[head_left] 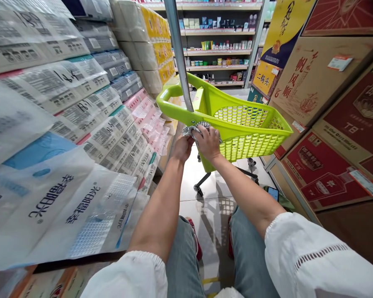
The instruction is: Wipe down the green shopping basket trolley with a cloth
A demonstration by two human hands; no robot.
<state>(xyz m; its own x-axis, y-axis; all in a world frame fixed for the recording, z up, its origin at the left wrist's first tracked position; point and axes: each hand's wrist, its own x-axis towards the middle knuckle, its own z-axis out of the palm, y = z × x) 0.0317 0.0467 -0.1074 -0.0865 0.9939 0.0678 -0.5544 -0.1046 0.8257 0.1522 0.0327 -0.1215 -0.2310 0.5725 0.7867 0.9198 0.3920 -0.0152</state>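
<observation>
1. The left hand (182, 149) has its grip closed at the near edge of the striped cloth (188, 130).
2. The right hand (208, 142) clamps the bunched cloth against the green cart (236, 127), below the metal pole (178, 45).
3. Judged step: working cloth on plastic; shifting it calls for gathered folds, light pressure.
4. Beyond: stocked shelves (217, 52).

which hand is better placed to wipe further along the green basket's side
Right, I'd say: the right hand lies over the striped cloth at the green basket; the left hand is lower and farther from the basket.
</observation>
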